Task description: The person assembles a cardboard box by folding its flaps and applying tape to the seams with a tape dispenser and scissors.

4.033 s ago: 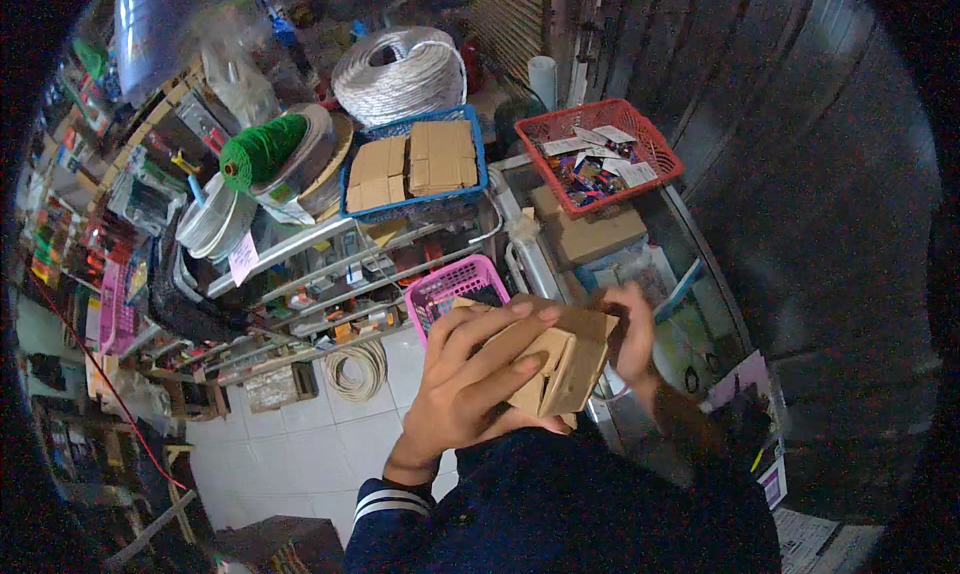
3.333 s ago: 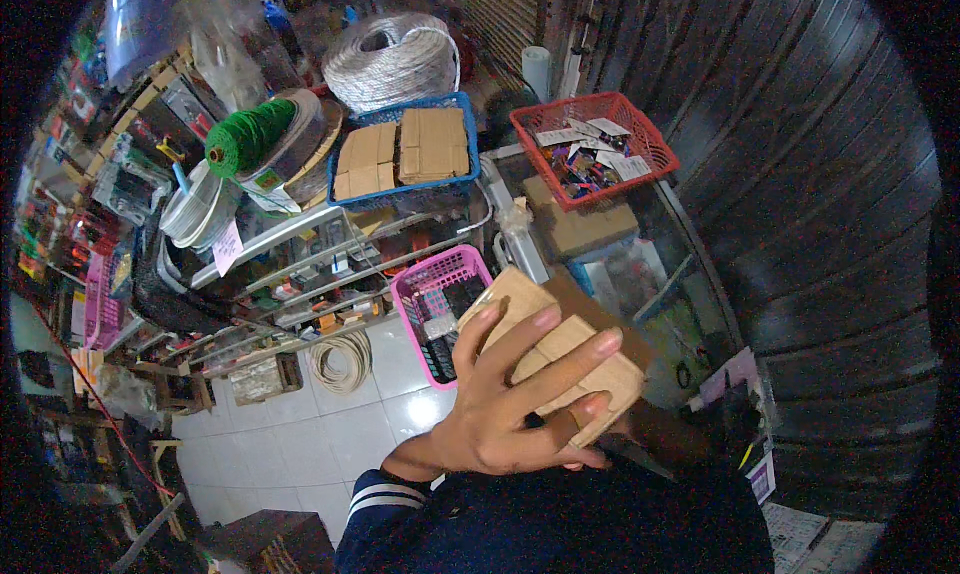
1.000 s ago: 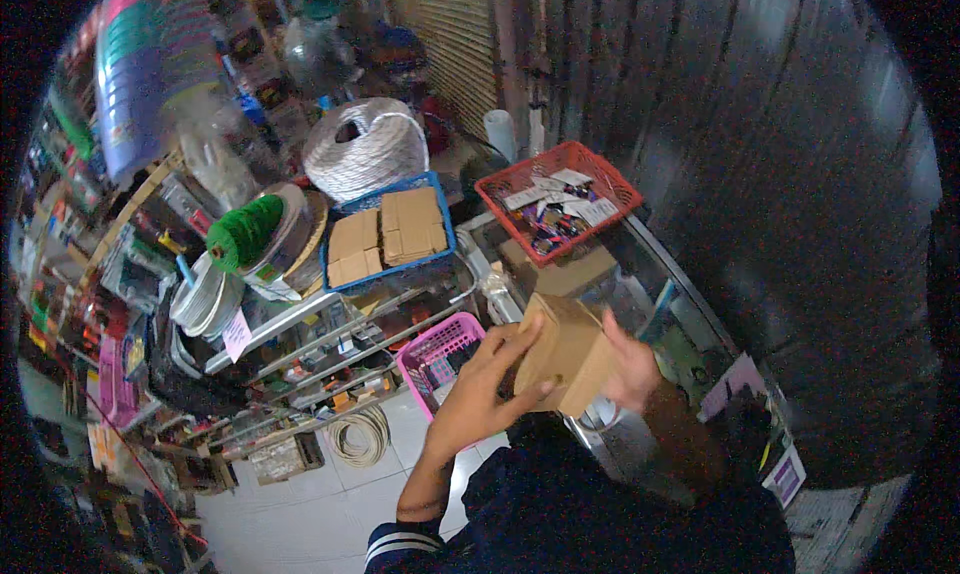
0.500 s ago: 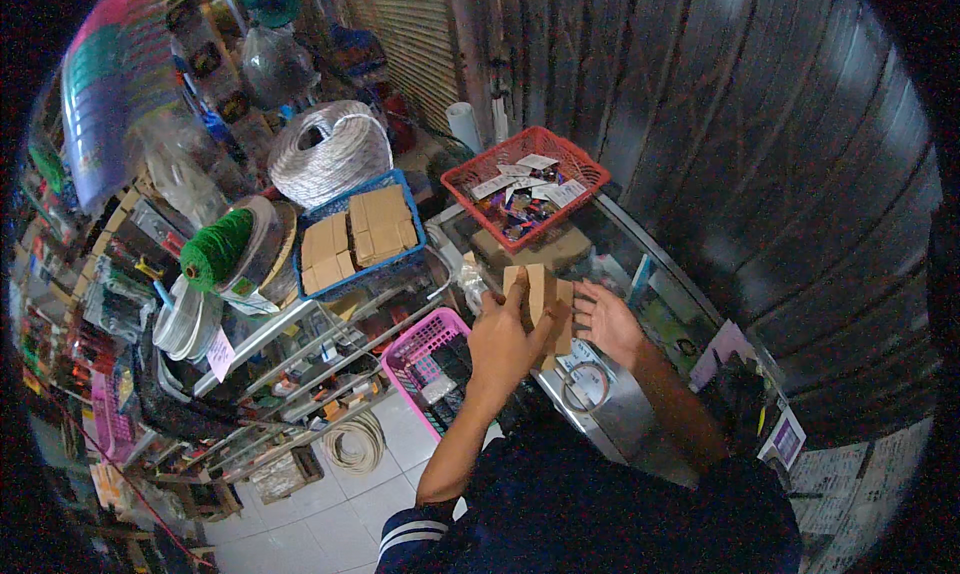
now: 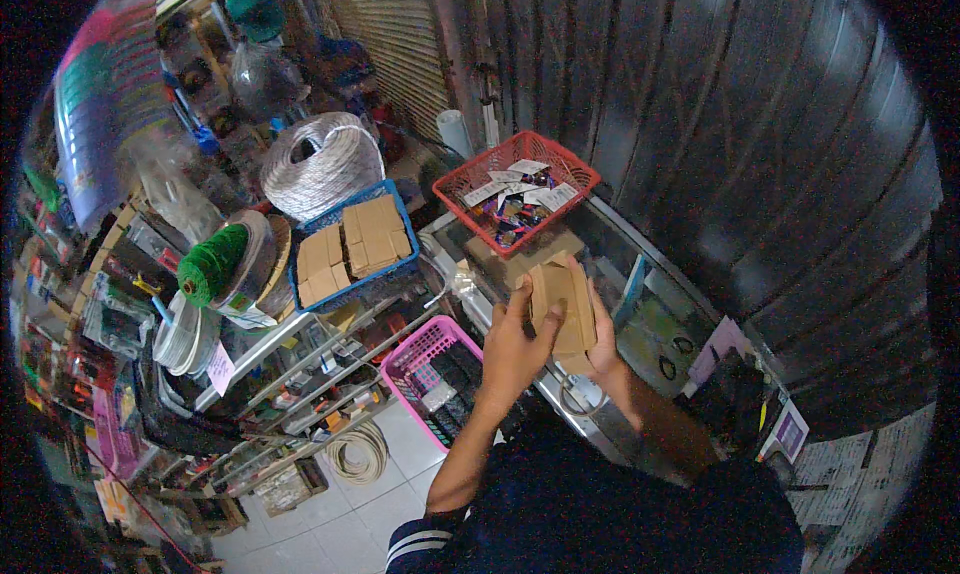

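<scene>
Shop interior seen from above. Far left of the fingers, crowded wire shelves (image 5: pixel 300 364) carry a green twine spool (image 5: pixel 212 264) and flat coils; a coil of pale rope (image 5: pixel 322 162) sits behind them. Nearer the fingers on their left, a blue basket (image 5: pixel 398 196) holds flat brown cardboard pieces, and below it, just left of the left forearm, a pink basket (image 5: pixel 412 346) of dark small goods stands over the white tiled floor (image 5: pixel 340 514). Just above the fingertips, a red basket (image 5: pixel 476 196) of small packets rests on the glass counter (image 5: pixel 650 294); a dark corrugated shutter (image 5: pixel 780 144) fills the right.

The left hand (image 5: pixel 515 349) rises from the lower edge, forearm extended, thumb up and fingers curled against the near left side of a small brown cardboard box (image 5: pixel 560 309). The right hand (image 5: pixel 600 344) cups the box from the right and below, fingers wrapped on its far face. The box is gripped between both hands, above the counter edge, just below the red basket.
</scene>
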The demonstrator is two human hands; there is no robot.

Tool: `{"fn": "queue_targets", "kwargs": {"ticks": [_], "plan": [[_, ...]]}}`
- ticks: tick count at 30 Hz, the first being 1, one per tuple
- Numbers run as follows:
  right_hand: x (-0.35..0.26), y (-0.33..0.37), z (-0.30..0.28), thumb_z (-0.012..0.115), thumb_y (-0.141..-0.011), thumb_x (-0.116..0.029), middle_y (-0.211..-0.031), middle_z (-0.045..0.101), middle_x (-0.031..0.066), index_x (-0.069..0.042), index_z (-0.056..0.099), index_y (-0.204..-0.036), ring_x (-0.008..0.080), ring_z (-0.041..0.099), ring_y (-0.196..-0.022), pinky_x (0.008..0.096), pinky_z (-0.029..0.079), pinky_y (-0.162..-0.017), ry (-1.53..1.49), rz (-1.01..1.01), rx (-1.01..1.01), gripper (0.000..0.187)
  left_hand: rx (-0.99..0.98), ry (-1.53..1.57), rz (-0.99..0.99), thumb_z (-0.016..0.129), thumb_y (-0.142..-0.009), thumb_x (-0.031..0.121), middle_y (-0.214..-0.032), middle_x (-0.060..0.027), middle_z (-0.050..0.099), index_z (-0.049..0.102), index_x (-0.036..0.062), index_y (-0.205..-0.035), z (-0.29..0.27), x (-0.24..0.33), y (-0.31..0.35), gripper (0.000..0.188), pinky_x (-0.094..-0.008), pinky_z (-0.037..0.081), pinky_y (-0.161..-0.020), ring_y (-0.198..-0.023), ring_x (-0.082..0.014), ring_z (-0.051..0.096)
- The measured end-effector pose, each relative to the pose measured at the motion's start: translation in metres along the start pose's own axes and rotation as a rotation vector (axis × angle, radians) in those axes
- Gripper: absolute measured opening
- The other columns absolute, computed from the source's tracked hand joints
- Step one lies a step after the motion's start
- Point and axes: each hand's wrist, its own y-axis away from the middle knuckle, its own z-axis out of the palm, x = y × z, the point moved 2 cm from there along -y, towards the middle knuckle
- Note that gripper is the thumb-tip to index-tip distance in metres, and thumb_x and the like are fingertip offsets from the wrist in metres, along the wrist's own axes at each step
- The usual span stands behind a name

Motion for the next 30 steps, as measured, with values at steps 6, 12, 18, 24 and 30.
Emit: {"fn": "queue_targets", "kwargs": {"ticks": [6, 12, 18, 24, 30], "plan": [[0.016, 0.001, -0.013, 0.03, -0.111, -0.046, -0.155, 0.045, 0.0083, -0.019, 0.032, -0.159, 0.0247, 0.046, -0.141, 0.0415, 0.036, -0.12, 0.028, 0.045, -0.137, 0.055, -0.084, -0.333, -0.11, 0.065, -0.087, 0.055, -0.123, -0.0395, 0.052, 0.041, 0.0051, -0.153, 0.003, 0.016, -0.009, 0.087, -0.0517, 0.058, -0.083, -0.095, -0.0529, 0.067], [0.062, -0.028, -0.08, 0.041, -0.107, -0.054, -0.154, 0.048, 0.0057, -0.018, 0.038, -0.156, 0.0269, 0.045, -0.141, 0.0452, 0.038, -0.116, 0.027, 0.108, 0.091, 0.061, -0.152, -0.463, -0.237, 0.063, -0.085, 0.059, -0.13, -0.0405, 0.051, 0.044, 0.0075, -0.152, 0.027, -0.02, -0.038, 0.086, -0.054, 0.055, -0.09, -0.105, -0.054, 0.065], [0.021, -0.033, -0.059, 0.057, -0.102, -0.046, -0.143, 0.056, 0.0053, -0.017, 0.054, -0.144, 0.024, 0.053, -0.127, 0.0377, 0.043, -0.105, 0.507, 0.071, 0.535, 0.051, -0.186, -0.487, -0.198, 0.066, -0.085, 0.056, -0.142, -0.042, 0.041, 0.037, 0.0081, -0.156, 0.042, -0.033, -0.04, 0.091, -0.0517, 0.053, -0.097, -0.121, -0.0536, 0.057], [-0.033, 0.014, -0.063, 0.07, -0.097, -0.025, -0.128, 0.065, 0.0173, -0.005, 0.055, -0.138, 0.0251, 0.062, -0.117, 0.036, 0.047, -0.1, 1.306, -0.104, 0.106, 0.048, -0.146, -0.522, -0.16, 0.061, -0.091, 0.063, -0.141, -0.0379, 0.043, 0.033, 0.0092, -0.156, 0.059, -0.037, -0.027, 0.089, -0.057, 0.052, -0.092, -0.118, -0.0539, 0.056], [-0.074, 0.077, -0.029, 0.077, -0.09, -0.038, -0.097, 0.071, 0.0175, -0.009, 0.054, -0.137, 0.0311, 0.07, -0.089, 0.043, 0.054, -0.08, 1.837, 0.424, -0.086, 0.06, 0.028, -0.569, -0.03, 0.053, -0.094, 0.068, -0.139, -0.0388, 0.045, 0.036, 0.01, -0.155, 0.065, -0.037, -0.024, 0.086, -0.0603, 0.045, -0.102, -0.126, -0.0554, 0.05]]}}
